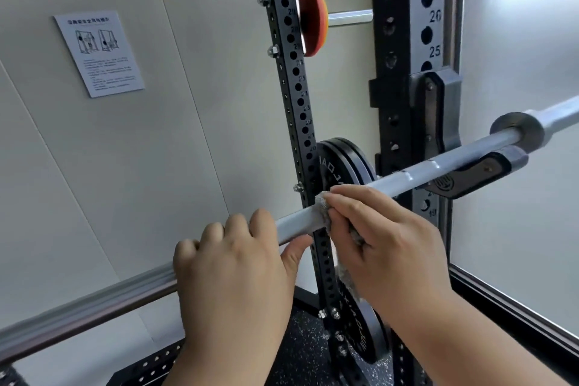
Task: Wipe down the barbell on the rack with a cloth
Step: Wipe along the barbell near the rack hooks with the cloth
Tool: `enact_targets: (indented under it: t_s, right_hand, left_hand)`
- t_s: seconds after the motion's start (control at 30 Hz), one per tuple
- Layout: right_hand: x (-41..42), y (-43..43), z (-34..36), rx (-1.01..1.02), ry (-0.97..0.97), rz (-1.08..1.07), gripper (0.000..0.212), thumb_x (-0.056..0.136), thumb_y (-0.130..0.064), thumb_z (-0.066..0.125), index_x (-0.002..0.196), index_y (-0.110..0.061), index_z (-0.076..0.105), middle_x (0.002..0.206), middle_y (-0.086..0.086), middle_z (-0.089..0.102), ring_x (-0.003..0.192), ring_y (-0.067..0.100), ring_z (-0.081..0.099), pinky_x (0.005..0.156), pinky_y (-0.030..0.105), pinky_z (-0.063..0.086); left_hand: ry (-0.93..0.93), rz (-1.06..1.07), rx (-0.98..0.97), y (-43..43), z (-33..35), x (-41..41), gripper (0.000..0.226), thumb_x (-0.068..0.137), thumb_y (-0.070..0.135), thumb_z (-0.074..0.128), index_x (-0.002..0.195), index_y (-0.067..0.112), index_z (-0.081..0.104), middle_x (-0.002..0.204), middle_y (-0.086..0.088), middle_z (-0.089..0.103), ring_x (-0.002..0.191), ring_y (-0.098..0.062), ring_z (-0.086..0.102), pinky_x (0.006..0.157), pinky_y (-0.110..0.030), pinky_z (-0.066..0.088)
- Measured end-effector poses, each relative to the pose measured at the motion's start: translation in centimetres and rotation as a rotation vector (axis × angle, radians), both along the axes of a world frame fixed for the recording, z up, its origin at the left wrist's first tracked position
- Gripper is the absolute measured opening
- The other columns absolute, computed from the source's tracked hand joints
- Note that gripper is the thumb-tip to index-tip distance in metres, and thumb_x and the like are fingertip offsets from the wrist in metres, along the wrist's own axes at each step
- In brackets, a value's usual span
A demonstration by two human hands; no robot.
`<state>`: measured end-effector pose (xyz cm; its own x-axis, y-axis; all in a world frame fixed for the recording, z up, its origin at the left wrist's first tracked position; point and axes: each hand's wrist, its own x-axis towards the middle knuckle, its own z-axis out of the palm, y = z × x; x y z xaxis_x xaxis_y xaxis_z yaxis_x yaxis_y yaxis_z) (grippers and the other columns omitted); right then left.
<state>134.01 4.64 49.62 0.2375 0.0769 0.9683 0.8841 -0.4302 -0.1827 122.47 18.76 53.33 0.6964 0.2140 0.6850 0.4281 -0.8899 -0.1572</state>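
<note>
One barbell [438, 167], one cloth [323, 211], two hands [232, 263] [387, 241], two rack uprights [294, 97] [404, 41], one wall notice [98, 53].

Bare barbell shaft [419, 172] lies open rightward until the J-hook [479, 170] and rack upright [404, 25] block it.

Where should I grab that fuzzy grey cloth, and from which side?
Probably take the cloth where it wraps over the barbell, from above, like the right hand. There it hugs the round bar, so a hand can press it on; its tail below just hangs loose.

Silver barbell [416, 173], grey fuzzy cloth [324, 213], black rack [404, 41], red-orange disc [311, 20].
</note>
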Motion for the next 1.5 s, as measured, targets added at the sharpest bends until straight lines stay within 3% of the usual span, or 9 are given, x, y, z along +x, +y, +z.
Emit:
enact_targets:
  t_s: [0.2,0.33,0.53,0.63,0.73,0.83,1.07,1.3,1.5]
  right_hand:
    - [0.8,1.0,-1.0,-0.018,0.022,0.144,0.021,0.106,-0.021,0.064,0.118,-0.015,0.080,0.122,-0.007,0.075,0.090,0.013,0.074,0.071,0.031,0.061]
    - [1.1,1.0,-0.8,-0.083,-0.035,0.196,0.020,0.106,-0.025,0.066,0.117,-0.015,0.080,0.122,-0.005,0.074,0.091,0.013,0.074,0.071,0.031,0.060]
    - [0.2,1.0,-1.3,0.019,0.097,0.123,0.020,0.102,-0.027,0.069,0.117,-0.022,0.081,0.126,-0.001,0.069,0.088,0.010,0.072,0.061,0.029,0.058]
    - [-1.8,3.4,-1.3,-0.016,0.104,0.193,0.024,0.103,-0.026,0.064,0.121,-0.024,0.080,0.118,0.000,0.070,0.079,0.017,0.074,0.054,0.036,0.058]
    - [-1.9,3.5,-0.1,-0.083,0.064,0.264,0.022,0.105,-0.030,0.064,0.117,-0.022,0.081,0.110,-0.001,0.070,0.076,0.015,0.072,0.055,0.035,0.059]
    - [-1.1,1.9,0.7,-0.104,0.074,0.181,0.022,0.105,-0.036,0.067,0.114,-0.023,0.082,0.115,-0.003,0.069,0.083,0.007,0.072,0.059,0.028,0.059]
    - [-3.8,4.0,-0.1,-0.069,0.137,0.224,0.020,0.105,-0.028,0.067,0.116,-0.020,0.082,0.116,-0.009,0.073,0.093,0.007,0.073,0.074,0.029,0.061]
    - [-3.2,2.4,0.0,0.035,0.232,0.142,0.023,0.103,-0.029,0.067,0.119,-0.020,0.081,0.122,-0.016,0.073,0.091,0.000,0.072,0.074,0.027,0.062]
    - [-4.4,4.3,0.2,-0.042,0.167,0.215,0.019,0.104,-0.027,0.069,0.114,-0.019,0.083,0.116,-0.014,0.076,0.097,0.004,0.074,0.078,0.030,0.062]
  left_hand:
    - [0.023,-0.077,0.049,-0.2,0.5,1.4,0.050,0.083,0.071,0.046,0.075,0.022,0.038,0.058,0.002,0.043,0.050,-0.029,0.051,0.051,-0.032,0.025]
    - [-0.013,-0.073,0.068,0.2,-0.5,1.4,0.044,0.075,0.059,0.067,0.081,0.019,0.049,0.064,0.001,0.050,0.057,-0.032,0.056,0.052,-0.036,0.039]
    - [-0.037,-0.051,0.124,0.5,-0.9,1.2,0.044,0.081,0.055,0.057,0.097,0.015,0.060,0.079,-0.001,0.060,0.069,-0.031,0.060,0.060,-0.040,0.044]
    - [-0.019,-0.155,0.081,0.7,-0.7,0.3,0.037,0.077,0.044,0.053,0.098,0.016,0.063,0.083,0.001,0.061,0.073,-0.030,0.063,0.061,-0.041,0.047]
    - [-0.005,-0.101,-0.073,1.9,0.8,-1.4,0.028,0.071,0.058,0.055,0.077,0.031,0.057,0.066,0.013,0.054,0.062,-0.022,0.059,0.053,-0.032,0.043]
    - [0.029,0.026,-0.081,3.3,1.7,-2.3,0.054,0.072,0.077,0.050,0.060,0.025,0.039,0.045,0.009,0.039,0.041,-0.018,0.044,0.044,-0.022,0.034]
    - [0.005,-0.046,-0.046,3.3,1.4,-2.2,0.055,0.082,0.072,0.047,0.062,0.022,0.033,0.046,0.006,0.036,0.040,-0.024,0.030,0.048,-0.022,0.023]
    - [-0.002,-0.085,-0.020,3.3,1.2,-2.5,0.055,0.088,0.069,0.047,0.063,0.021,0.037,0.048,0.002,0.040,0.040,-0.024,0.036,0.050,-0.024,0.015]
    - [0.006,-0.101,0.021,3.8,0.9,-2.6,0.050,0.094,0.066,0.042,0.069,0.022,0.037,0.052,0.001,0.046,0.043,-0.027,0.043,0.051,-0.028,0.014]
